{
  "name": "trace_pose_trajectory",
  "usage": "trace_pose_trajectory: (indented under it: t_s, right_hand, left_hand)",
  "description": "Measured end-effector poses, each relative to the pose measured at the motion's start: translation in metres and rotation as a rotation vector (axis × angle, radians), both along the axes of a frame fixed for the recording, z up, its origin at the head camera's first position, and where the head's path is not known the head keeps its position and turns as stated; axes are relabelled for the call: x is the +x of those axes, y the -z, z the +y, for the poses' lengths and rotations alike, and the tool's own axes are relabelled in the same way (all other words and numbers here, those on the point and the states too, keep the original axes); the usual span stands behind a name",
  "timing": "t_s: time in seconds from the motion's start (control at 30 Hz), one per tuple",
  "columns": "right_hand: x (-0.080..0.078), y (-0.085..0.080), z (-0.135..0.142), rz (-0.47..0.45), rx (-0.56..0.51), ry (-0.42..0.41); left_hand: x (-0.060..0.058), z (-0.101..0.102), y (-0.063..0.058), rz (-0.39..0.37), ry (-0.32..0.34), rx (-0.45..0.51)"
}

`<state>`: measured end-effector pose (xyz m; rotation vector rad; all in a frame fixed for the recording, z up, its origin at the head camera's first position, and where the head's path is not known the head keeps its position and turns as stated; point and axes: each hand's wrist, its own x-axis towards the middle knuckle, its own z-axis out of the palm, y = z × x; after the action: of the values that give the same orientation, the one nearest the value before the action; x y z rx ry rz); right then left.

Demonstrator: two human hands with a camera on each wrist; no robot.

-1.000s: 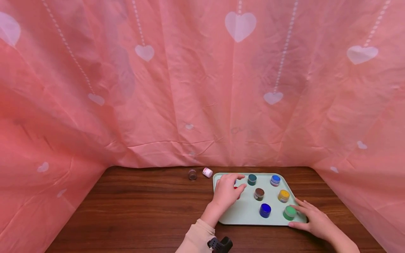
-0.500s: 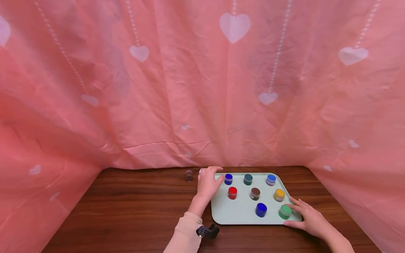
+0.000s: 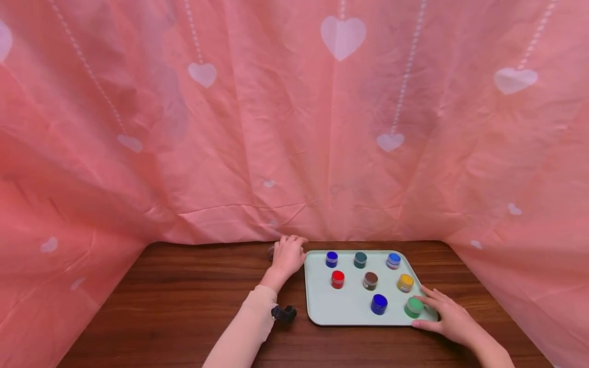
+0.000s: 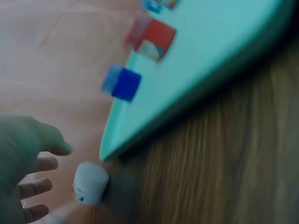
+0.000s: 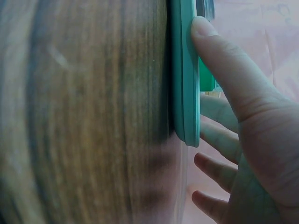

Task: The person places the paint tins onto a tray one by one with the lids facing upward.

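My left hand [image 3: 287, 257] reaches to the back of the table, just left of the pale green tray [image 3: 340, 317]. In the left wrist view its fingers are spread beside a small white jar [image 4: 91, 183], with a gap between; the hand hides this jar in the head view. My right hand [image 3: 453, 319] lies at the tray's near right corner. Its thumb touches the rim, and its other fingers extend loosely beside a green-lidded paint jar [image 3: 413, 307].
Also on the tray stand a red jar [image 3: 338, 279], a brown one [image 3: 370, 281], a yellow one [image 3: 405, 283] and several blue or teal ones. A clear jar [image 3: 271, 252] shows partly behind my left hand. Pink curtain [image 3: 230, 153] encloses the wooden table [image 3: 184, 306].
My left hand has moved left from above the tray, off its edge to the white jar. The red jar and a dark blue jar, earlier covered, now show. My right hand stays at the corner.
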<state>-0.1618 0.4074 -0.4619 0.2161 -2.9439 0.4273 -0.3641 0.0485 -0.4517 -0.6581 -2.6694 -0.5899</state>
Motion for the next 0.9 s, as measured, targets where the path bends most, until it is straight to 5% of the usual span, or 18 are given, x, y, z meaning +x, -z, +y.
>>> trace_pose_trajectory:
  t_s: [0.2,0.43,0.9]
  right_hand:
    - [-0.001,0.001,0.001,-0.003,-0.004,-0.001]
    - [-0.001,0.003,0.002,0.012,-0.004,-0.008]
    - [0.001,0.001,0.001,0.040,-0.008,-0.015]
  left_hand:
    - [-0.013,-0.004,0.000,0.133,0.047,-0.285]
    - [-0.026,-0.006,0.003,0.226,0.069,-0.513]
    - [-0.036,-0.008,0.005,0.210,0.097,-0.572]
